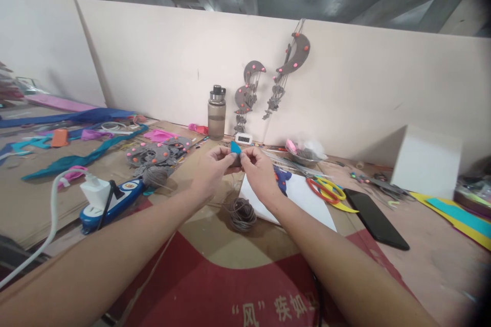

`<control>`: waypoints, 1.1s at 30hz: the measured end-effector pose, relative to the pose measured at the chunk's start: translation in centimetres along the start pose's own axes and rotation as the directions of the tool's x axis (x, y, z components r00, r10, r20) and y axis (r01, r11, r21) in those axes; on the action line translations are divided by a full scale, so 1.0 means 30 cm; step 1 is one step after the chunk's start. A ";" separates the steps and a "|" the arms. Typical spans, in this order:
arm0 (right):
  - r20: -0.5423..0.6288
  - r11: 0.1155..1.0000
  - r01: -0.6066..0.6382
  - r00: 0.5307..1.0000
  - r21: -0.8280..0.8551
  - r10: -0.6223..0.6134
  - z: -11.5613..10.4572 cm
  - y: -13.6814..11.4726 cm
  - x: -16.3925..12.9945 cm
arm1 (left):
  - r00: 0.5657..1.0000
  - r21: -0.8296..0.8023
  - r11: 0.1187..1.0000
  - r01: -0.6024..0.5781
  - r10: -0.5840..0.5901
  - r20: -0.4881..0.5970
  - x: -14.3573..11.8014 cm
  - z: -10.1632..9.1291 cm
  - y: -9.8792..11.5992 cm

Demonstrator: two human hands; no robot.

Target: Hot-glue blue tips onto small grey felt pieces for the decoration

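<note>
Both my hands meet above the middle of the cardboard-covered table. My left hand [211, 169] and my right hand [259, 170] pinch a small blue felt piece [235, 147] between their fingertips, with a darker grey bit just under it. A thin thread runs down from the hands towards a coil of grey cord [242, 213] lying on the table below. A white sheet of paper [303, 199] lies under my right wrist.
Red and yellow scissors [326, 189] and a black phone [375, 218] lie to the right, a white box [425, 161] beyond. A blue power strip with a white charger [111, 199] sits left. Grey felt pieces [155, 156], a water bottle [217, 112] and hanging felt moons [268, 82] stand behind.
</note>
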State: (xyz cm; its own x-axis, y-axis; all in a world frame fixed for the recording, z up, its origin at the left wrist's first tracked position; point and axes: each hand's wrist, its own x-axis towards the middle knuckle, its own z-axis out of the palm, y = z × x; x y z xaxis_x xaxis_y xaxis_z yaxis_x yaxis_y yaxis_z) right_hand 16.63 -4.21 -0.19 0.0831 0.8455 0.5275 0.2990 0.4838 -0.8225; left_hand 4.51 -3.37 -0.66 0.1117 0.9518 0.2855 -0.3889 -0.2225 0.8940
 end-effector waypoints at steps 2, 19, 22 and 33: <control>-0.002 1.000 0.006 1.000 0.016 -0.006 0.002 0.006 -0.001 | 1.000 -0.002 1.000 0.025 -0.025 -0.001 0.000 0.001 0.004; 0.137 0.974 -0.048 0.990 0.223 0.017 -0.003 0.022 0.005 | 0.997 -0.031 0.997 0.067 -0.068 -0.032 0.017 -0.014 0.014; 0.089 0.986 -0.020 0.996 0.164 0.006 0.001 0.024 -0.001 | 0.999 -0.002 0.999 0.046 -0.046 -0.014 0.004 -0.003 0.020; 0.091 0.883 -0.173 0.985 0.436 0.147 0.012 0.047 0.013 | 0.997 -0.129 0.989 0.078 -0.081 -0.018 0.024 -0.016 -0.002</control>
State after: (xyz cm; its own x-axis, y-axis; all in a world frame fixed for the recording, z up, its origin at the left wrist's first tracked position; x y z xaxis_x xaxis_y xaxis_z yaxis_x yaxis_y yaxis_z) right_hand 16.74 -3.13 -1.23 0.0393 0.9246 0.3788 -0.1647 0.3799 -0.9102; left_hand 4.18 -2.56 -0.68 0.1261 0.9705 0.2057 -0.4941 -0.1184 0.8613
